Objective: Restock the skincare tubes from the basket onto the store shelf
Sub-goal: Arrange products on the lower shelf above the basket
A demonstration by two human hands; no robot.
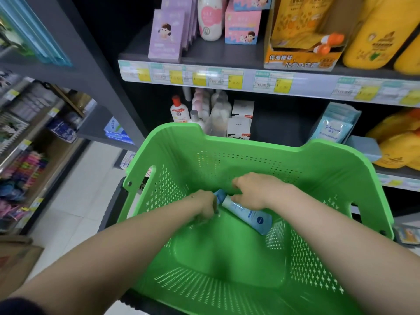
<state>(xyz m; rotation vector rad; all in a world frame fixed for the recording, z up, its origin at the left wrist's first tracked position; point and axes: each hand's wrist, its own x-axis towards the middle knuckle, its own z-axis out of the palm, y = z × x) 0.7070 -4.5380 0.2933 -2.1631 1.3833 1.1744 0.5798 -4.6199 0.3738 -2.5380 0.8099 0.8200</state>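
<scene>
A bright green perforated basket fills the lower middle of the head view. Both my hands reach down into it. A light blue skincare tube with a dark round logo lies slanted on the basket floor. My right hand curls its fingers round the tube's upper end. My left hand has its fingers curled down beside a blue cap at the tube's top; what it grips is hidden by the hand. The dark store shelf rises just behind the basket.
The upper shelf holds purple boxes, a pink and white bottle, pink boxes and yellow packs. The lower shelf has small bottles, white boxes and pale blue sachets. A second shelving unit stands left across a tiled floor.
</scene>
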